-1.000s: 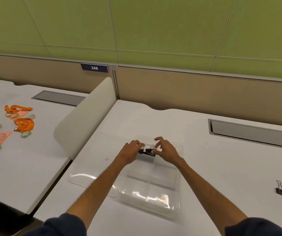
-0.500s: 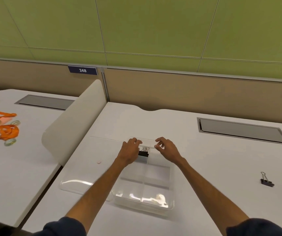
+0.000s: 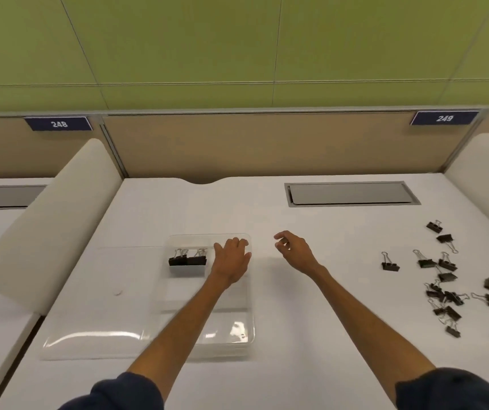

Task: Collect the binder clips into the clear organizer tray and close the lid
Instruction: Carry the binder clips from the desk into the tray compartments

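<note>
Two binder clips [image 3: 188, 259] lie in the tray's [image 3: 251, 316] far-left cell under my slack, empty left hand [image 3: 231, 260], so my empty, half-curled right hand [image 3: 295, 253] should pinch a loose clip [image 3: 390, 265] well right of the tray by its body.

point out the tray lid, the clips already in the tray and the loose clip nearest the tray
clear flat plastic lid [image 3: 98, 303]: head view, panel middle
stowed black binder clips [image 3: 187, 261]: head view, their bodies
nearest loose black binder clip [image 3: 390, 266]: head view, its body
</note>
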Action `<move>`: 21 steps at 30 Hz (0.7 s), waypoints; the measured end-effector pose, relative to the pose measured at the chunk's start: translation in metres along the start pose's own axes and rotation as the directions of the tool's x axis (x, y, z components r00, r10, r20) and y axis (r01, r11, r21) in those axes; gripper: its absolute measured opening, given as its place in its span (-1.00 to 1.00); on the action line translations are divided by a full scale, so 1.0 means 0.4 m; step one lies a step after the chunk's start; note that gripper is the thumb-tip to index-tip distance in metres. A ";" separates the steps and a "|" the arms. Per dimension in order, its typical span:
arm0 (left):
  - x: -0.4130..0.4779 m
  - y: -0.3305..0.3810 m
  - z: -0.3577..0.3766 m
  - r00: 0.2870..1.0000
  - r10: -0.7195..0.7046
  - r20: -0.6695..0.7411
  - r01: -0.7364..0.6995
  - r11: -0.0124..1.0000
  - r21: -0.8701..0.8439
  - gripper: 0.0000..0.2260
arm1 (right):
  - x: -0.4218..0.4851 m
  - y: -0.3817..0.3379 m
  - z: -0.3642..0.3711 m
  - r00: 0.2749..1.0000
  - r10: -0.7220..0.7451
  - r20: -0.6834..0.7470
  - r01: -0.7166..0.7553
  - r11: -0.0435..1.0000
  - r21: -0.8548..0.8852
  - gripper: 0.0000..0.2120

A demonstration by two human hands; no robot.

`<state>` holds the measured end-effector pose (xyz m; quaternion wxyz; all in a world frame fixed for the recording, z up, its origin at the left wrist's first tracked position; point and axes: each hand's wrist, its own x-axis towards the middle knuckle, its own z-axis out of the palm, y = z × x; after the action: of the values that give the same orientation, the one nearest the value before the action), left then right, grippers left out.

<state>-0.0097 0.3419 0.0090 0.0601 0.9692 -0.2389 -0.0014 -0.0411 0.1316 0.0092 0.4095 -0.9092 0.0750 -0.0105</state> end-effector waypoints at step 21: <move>0.128 0.554 0.147 0.918 0.365 0.153 -0.353 0.930 -0.100 -0.78 | -0.197 0.484 -0.378 0.965 0.223 -0.135 -0.232 0.971 -0.054 -0.81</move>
<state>-0.0688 0.1169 -0.0223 0.0728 0.9026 -0.4165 -0.0810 -0.1559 -0.0959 -0.0316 0.3705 -0.9056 0.2054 -0.0190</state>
